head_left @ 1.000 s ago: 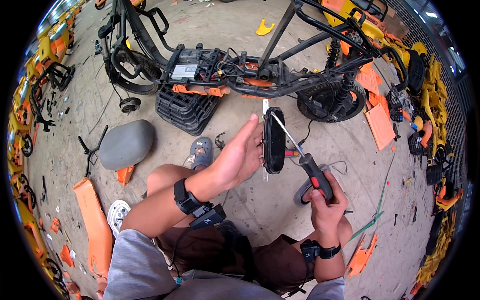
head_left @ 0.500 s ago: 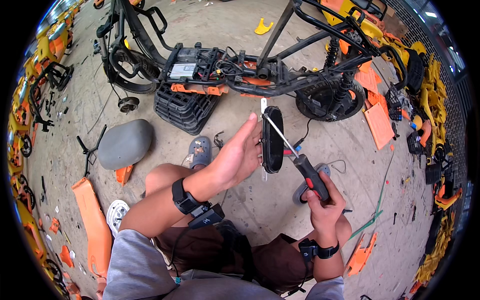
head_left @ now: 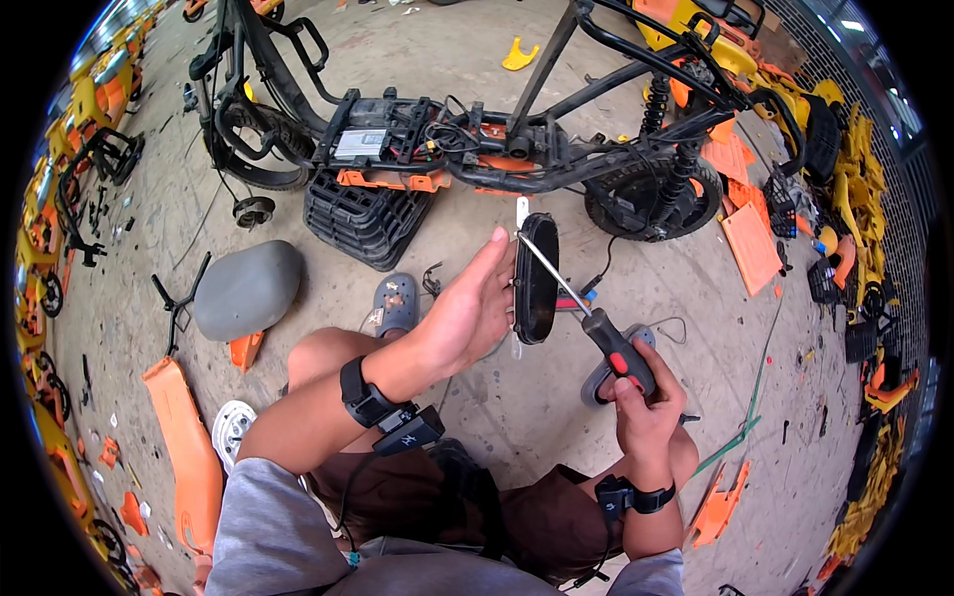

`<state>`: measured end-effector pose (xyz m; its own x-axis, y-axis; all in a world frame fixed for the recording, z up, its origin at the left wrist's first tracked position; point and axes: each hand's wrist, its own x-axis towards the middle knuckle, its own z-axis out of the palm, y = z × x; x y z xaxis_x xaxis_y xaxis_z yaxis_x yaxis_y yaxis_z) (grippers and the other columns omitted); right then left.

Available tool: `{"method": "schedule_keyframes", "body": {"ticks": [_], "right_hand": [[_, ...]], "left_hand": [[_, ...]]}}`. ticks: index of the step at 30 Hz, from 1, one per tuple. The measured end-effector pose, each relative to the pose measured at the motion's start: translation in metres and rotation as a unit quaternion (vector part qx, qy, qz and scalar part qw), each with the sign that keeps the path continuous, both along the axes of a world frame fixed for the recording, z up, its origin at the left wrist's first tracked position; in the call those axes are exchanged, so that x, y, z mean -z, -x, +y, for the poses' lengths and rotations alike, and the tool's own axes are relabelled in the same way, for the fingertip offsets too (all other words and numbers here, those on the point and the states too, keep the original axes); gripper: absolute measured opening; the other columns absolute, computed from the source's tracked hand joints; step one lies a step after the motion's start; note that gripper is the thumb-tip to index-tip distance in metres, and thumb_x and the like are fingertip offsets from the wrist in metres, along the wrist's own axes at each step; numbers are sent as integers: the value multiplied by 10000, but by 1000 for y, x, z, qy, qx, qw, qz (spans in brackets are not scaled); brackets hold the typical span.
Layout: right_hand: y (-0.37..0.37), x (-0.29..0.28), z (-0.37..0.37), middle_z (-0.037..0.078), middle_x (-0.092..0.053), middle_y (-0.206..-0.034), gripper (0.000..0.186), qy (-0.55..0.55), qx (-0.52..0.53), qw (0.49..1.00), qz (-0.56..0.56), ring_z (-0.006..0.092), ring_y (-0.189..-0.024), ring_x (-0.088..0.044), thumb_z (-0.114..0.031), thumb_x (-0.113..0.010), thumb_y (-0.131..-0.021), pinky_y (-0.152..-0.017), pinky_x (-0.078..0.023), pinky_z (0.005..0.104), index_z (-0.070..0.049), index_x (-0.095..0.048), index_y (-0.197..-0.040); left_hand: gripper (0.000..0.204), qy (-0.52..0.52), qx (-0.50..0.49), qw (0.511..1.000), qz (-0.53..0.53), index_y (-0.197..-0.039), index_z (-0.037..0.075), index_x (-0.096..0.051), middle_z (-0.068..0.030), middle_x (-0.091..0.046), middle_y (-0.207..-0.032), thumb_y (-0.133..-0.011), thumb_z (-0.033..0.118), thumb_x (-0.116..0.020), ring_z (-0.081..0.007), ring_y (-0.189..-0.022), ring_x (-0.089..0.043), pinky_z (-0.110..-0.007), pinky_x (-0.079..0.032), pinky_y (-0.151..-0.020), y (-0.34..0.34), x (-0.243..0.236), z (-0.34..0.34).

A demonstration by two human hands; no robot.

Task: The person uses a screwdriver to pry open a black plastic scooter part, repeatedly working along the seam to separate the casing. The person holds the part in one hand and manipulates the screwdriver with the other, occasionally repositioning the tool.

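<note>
Shifted a little since a second ago: screwdriver (head_left: 596, 328) shaft angled lower, tip now near the upper rim of the black oval part (head_left: 537, 280), oval part held almost where it was. Held upright and edge-on, just in front of the stripped black scooter frame (head_left: 497, 139), above bare concrete floor (head_left: 517, 417). Left hand (head_left: 467, 318) cupped against the oval part's left side, thumb up along its rim, fingers hidden behind it; grip closed on the oval part. Right hand (head_left: 646, 407) below and right of the oval part, grip wrapped tight round the screwdriver's black-and-red handle, metal shaft running up-left to the oval part's top edge. Black wrist straps on both forearms. Just below and left of the oval part, a grey clog (head_left: 397, 303) on the foot; another grey clog partly hidden behind the right hand. Farther left of the oval part, a grey seat (head_left: 246, 288) lying on the floor, then a long orange panel (head_left: 184, 447). Behind and left of the oval part, a black ribbed crate (head_left: 363, 214) under the frame. Right of the oval part, the rear wheel (head_left: 646, 199) and flat orange panels (head_left: 750, 243).
</note>
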<state>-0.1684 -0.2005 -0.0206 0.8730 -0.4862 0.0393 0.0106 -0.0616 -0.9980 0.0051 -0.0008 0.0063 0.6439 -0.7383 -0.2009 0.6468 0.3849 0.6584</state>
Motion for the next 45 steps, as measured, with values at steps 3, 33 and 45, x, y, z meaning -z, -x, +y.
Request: {"method": "schedule_keyframes", "body": {"ticks": [3,33,45], "right_hand": [[-2,-7,2,48,-651,-858,499,-21,-4,1000,7,92,-692,-601,-32,-716,-830,-640,-502,222,63,-589,-1304],[-1,-1,-8,174,-678,-831,496,-96,27,989,-106,125,-565,-554,-238,-676,-882,-524,-438,244,75,-581,-1254],[0,-2,-8,179,-678,-831,507,-92,22,991,-95,128,-564,-552,-240,-669,-872,-524,-436,244,84,-578,-1251]], "left_hand": [[777,-4,6,1000,-25,-1533,28,-270,-92,-405,-1467,-1024,612,-321,-201,-1229,-463,-364,-372,-1042,0,2,1],[516,-91,-65,993,-48,-1487,-19,-372,-46,-599,-1241,-1065,269,-444,-105,-1038,-576,-250,-464,-880,4,3,-2],[454,-103,-45,992,-62,-1463,-36,-397,-68,-576,-1303,-1076,200,-400,-129,-1147,-547,-299,-433,-979,2,5,-1]]}}
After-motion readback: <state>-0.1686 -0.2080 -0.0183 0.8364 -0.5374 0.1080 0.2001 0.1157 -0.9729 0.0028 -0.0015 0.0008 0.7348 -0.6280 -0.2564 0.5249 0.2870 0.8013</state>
